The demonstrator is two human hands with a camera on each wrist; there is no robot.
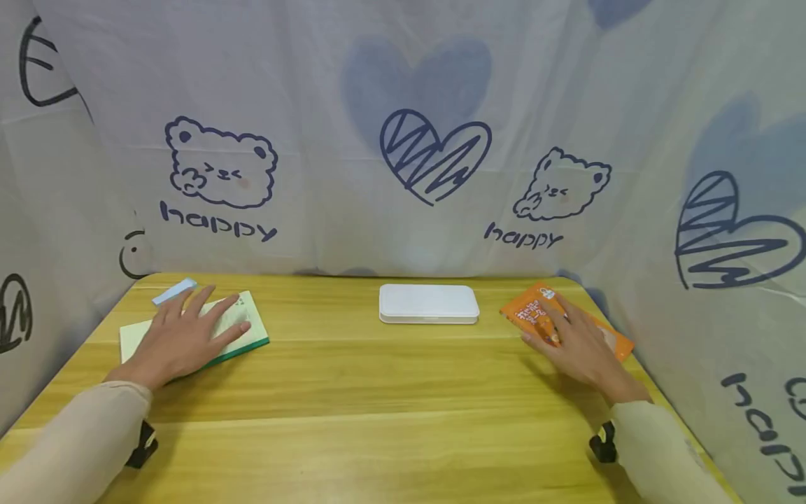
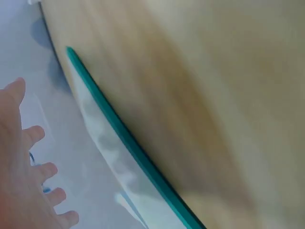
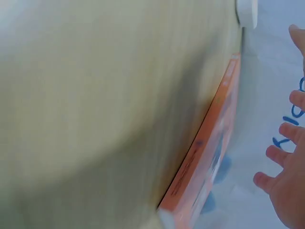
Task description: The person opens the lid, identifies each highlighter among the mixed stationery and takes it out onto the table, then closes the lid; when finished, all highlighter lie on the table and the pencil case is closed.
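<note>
My left hand, fingers spread, is over a pale green book with a dark green edge at the table's left side. In the left wrist view a gap shows between the fingers and the book's green edge. On the right, my right hand is spread above an orange book with white lettering. The right wrist view shows its orange spine lying flat, apart from the fingertips. Each hand partly covers the book under it in the head view.
A white oblong case lies at the back middle of the wooden table. Behind the left hand is a small light blue strip-like object. A white curtain printed with hearts and bears hangs around the table's back and sides.
</note>
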